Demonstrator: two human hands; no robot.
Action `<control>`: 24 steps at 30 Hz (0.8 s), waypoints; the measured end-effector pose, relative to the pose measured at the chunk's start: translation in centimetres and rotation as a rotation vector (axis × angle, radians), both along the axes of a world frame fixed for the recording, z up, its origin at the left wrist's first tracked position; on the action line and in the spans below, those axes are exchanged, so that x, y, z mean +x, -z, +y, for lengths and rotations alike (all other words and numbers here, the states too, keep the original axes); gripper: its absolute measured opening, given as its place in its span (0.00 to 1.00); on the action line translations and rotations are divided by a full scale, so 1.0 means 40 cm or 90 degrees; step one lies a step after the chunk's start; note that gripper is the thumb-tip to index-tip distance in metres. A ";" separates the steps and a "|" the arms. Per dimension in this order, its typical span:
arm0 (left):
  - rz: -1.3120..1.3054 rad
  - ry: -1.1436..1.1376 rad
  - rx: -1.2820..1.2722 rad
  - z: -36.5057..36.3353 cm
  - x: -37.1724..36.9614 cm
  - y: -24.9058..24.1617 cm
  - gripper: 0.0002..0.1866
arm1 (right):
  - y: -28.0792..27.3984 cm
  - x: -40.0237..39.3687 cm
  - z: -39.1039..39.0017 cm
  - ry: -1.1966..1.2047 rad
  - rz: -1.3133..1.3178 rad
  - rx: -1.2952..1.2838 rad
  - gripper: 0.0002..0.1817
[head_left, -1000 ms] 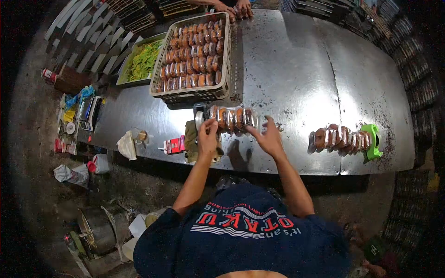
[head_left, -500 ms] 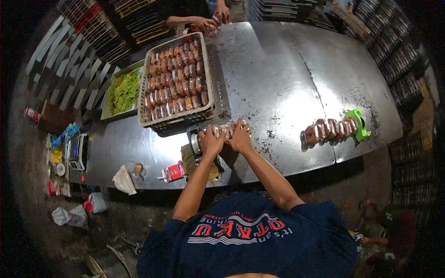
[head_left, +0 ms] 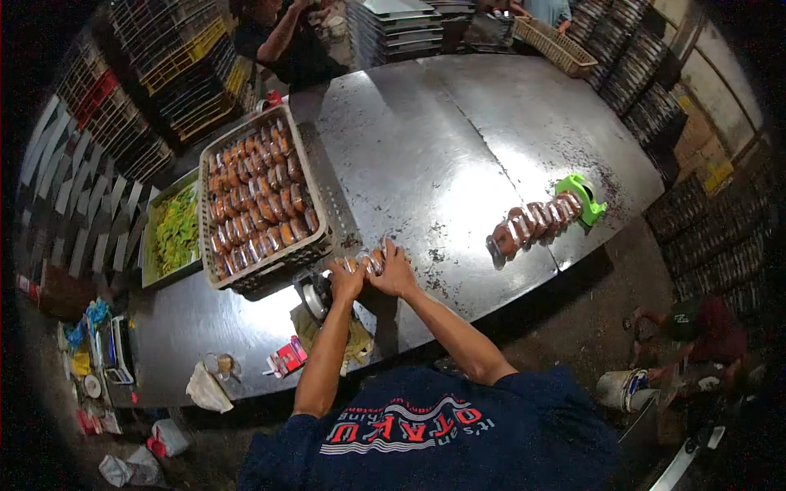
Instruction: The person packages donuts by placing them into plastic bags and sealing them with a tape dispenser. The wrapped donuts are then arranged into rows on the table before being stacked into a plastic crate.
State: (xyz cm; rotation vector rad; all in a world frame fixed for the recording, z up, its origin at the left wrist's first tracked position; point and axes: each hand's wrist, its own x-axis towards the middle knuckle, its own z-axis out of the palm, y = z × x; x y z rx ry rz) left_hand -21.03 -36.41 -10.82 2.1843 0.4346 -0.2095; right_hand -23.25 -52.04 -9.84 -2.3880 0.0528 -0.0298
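My left hand [head_left: 348, 281] and my right hand [head_left: 394, 272] close from both sides around a short row of brown buns in clear plastic wrap [head_left: 376, 260], low over the metal table. My fingers partly cover the buns. Beside my left wrist stands a dark tape dispenser [head_left: 313, 298] with a roll on it, resting near a brownish cloth [head_left: 357, 337]. To the left, a beige plastic crate [head_left: 319, 221] holds several rows of similar wrapped buns. Another row of wrapped buns [head_left: 530, 228] lies on the right, its end touching a green tape dispenser [head_left: 582, 200].
The metal table [head_left: 393, 123] has dark crumbs scattered over it. A tray of green and yellow packets [head_left: 173, 233] stands left of the crate. Near the front edge lie a red-and-white box [head_left: 286, 358], a glass [head_left: 225, 365] and a pale cloth [head_left: 208, 388]. Another person [head_left: 286, 41] stands at the back.
My view has tilted up and turned, so the table sits lower and further left. My hands stay around the buns. The person at the back has lifted an arm away from the crate.
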 end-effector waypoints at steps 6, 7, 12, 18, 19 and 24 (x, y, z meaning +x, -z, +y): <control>-0.048 -0.012 -0.169 0.029 0.040 0.161 0.49 | -0.023 0.001 -0.027 0.020 0.079 0.030 0.61; -0.045 -0.010 -0.241 0.034 0.034 0.165 0.48 | -0.026 -0.001 -0.036 0.025 0.083 0.044 0.60; -0.053 -0.037 -0.263 -0.010 -0.058 -0.054 0.43 | -0.087 -0.033 -0.072 0.014 0.063 0.100 0.60; -0.093 -0.025 -0.240 -0.020 -0.108 -0.085 0.44 | -0.174 -0.105 -0.082 0.055 -0.028 0.144 0.59; -0.111 -0.016 -0.240 -0.023 -0.115 -0.103 0.44 | -0.190 -0.112 -0.087 0.048 -0.002 0.106 0.58; -0.082 -0.023 -0.218 -0.035 -0.152 -0.165 0.44 | -0.194 -0.138 -0.086 0.043 -0.005 0.130 0.59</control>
